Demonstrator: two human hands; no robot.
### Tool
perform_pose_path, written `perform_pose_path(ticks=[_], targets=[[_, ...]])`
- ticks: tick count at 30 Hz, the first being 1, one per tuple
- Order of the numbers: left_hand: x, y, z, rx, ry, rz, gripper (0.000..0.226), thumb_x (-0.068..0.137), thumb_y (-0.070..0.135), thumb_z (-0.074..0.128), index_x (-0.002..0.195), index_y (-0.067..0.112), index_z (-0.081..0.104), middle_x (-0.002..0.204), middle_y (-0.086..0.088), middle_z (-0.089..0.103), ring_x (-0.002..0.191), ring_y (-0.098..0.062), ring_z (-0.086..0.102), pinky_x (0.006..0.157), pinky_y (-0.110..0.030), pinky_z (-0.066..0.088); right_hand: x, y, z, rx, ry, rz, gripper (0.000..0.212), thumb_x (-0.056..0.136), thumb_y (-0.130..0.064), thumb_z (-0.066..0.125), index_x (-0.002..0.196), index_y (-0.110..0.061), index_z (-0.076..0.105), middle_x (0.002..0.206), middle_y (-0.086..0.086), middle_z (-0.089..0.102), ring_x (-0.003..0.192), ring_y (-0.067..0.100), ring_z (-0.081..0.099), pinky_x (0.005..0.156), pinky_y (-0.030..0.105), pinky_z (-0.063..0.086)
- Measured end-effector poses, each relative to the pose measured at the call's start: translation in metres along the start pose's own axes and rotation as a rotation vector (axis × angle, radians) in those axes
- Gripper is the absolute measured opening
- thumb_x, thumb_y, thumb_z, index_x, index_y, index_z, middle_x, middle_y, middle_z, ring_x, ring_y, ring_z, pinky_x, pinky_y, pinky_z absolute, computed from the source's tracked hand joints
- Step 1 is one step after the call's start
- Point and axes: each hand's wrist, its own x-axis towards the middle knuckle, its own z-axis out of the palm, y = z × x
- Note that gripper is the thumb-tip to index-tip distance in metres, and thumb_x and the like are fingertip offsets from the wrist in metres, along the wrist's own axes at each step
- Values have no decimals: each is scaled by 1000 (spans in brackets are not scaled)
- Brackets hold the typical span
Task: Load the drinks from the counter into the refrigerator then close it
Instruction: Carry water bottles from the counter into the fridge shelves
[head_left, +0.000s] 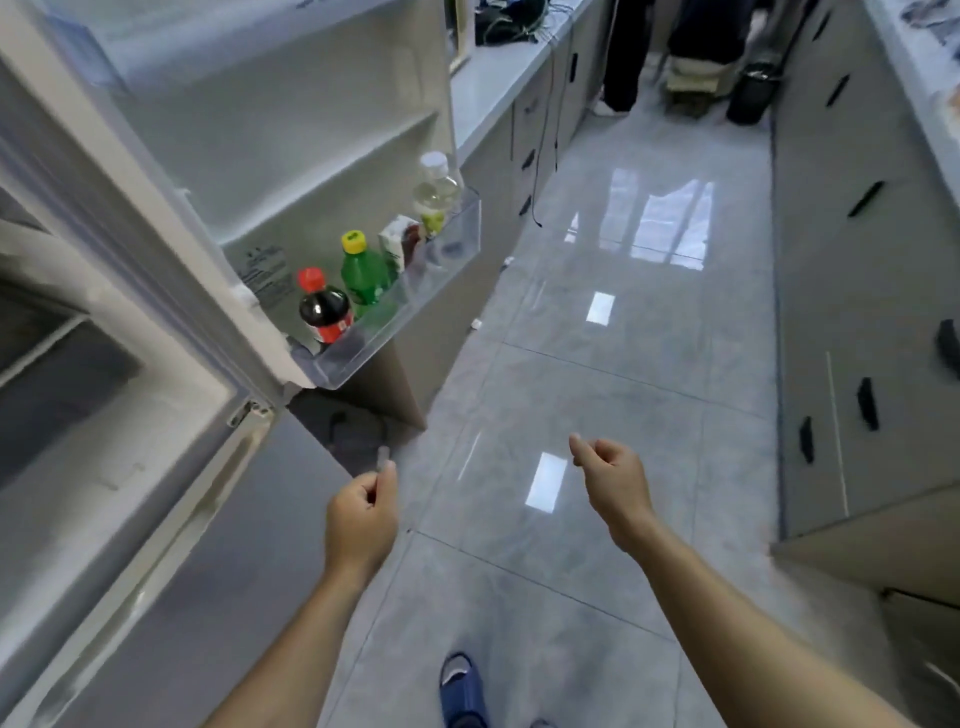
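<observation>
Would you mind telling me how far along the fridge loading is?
Done: four drinks stand in the door bin: cola, green bottle, carton, clear bottle. In hand: nothing; left hand and right hand are loosely curled and hold nothing. Left: the fridge door stands open, not yet closed. The nearer counter shows no drinks.

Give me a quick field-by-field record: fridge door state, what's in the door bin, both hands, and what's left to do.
fridge door: open
door bin: holds four drinks in a row
drinks, near to far: cola bottle with red cap; green bottle with yellow cap; small carton; clear bottle with white cap
left hand: fingers loosely curled, holding nothing, below the door
right hand: fingers loosely curled, holding nothing, over the floor
remaining: door not yet closed
</observation>
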Motion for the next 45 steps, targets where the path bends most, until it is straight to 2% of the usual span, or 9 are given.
perform_pose_path(ticks=[5,10,16,21,26,28,35,40,45], targets=[[-16,-80,32,68,-354,-343,32,101,32,51,77,13,60,63,-3,65,53,-19,56,50,-29,46,-18,84,-54,11,53,300,28,95,-32,62,79,-9,63,69,3,55,60,18,49,53,31,44],[-28,-138,31,179,-575,-627,22,102,31,48,92,16,59,87,-13,71,64,-25,60,60,-32,51,-61,147,-89,-71,122,547,23,95,-35,61,91,-13,67,84,7,61,72,22,57,61,33,52],[-24,-167,19,268,-682,-710,19,102,29,49,99,13,59,91,-14,71,66,-26,59,59,-29,49,-119,185,-95,-96,222,767,17,98,-34,57,87,-22,60,105,17,64,98,35,65,67,38,55],[-5,-169,20,340,-717,-723,19,101,30,51,92,14,58,86,-13,72,61,-25,59,59,-29,49,-144,212,-93,-52,264,907,21,98,-36,57,95,-16,61,96,9,65,90,31,65,76,44,57],[43,-143,61,412,-775,-678,17,101,32,49,95,18,57,90,-8,70,71,-25,63,62,-30,52,-136,222,-96,-13,284,1017,21,97,-30,59,94,-10,64,108,22,64,93,41,67,64,34,51],[68,-126,89,389,-786,-629,16,101,30,50,97,17,58,90,-8,70,71,-25,64,61,-30,52,-122,225,-104,-9,278,1031,24,97,-29,60,95,-6,65,106,29,62,76,31,64,61,31,49],[139,-47,186,339,-696,-548,20,101,33,50,96,16,60,89,-5,71,76,-24,68,58,-28,51,-8,214,-160,-91,211,1012,34,94,-29,60,99,4,62,89,23,69,68,27,60,58,30,48],[161,6,235,288,-658,-590,20,101,34,49,98,16,58,92,-6,71,79,-25,68,60,-30,51,127,166,-206,-144,109,845,20,96,-34,57,86,-17,60,84,8,64,75,24,61,67,38,55],[173,27,261,267,-605,-663,21,101,33,50,94,16,58,88,-6,71,77,-26,68,62,-31,53,262,109,-235,-145,111,696,21,96,-34,58,83,-18,60,80,5,61,74,23,59,65,34,53]])
